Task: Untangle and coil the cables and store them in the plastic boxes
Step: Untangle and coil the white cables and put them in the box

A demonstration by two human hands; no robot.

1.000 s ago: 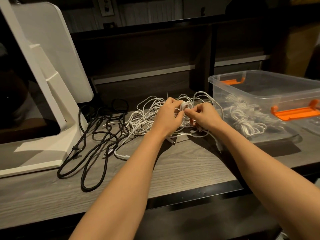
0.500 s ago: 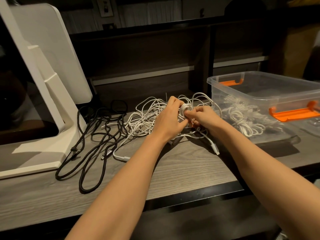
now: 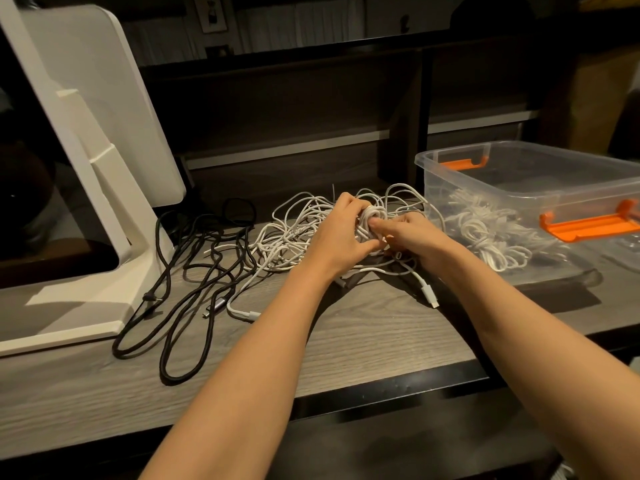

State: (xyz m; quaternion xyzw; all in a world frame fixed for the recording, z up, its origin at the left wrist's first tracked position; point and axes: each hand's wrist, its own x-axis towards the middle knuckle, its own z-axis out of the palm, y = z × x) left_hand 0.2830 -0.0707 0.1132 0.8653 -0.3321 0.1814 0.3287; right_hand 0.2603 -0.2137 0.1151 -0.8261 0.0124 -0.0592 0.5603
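Observation:
A small white cable coil sits between both hands above a tangled pile of white cables on the wooden desk. My left hand grips the coil from the left, fingers curled round it. My right hand pinches the coil's strand from the right. A loose white plug end trails toward the desk's front. A clear plastic box with orange latches stands at the right and holds several coiled white cables. Black cables lie tangled to the left.
A white monitor stand occupies the desk's left side. A dark shelf unit rises behind the cables. The desk's front edge runs below my forearms. Another clear plastic piece lies at the far right.
Both hands stayed together on the white coil, which has grown slightly. The trailing white plug end was drawn nearer to the hands along the desk.

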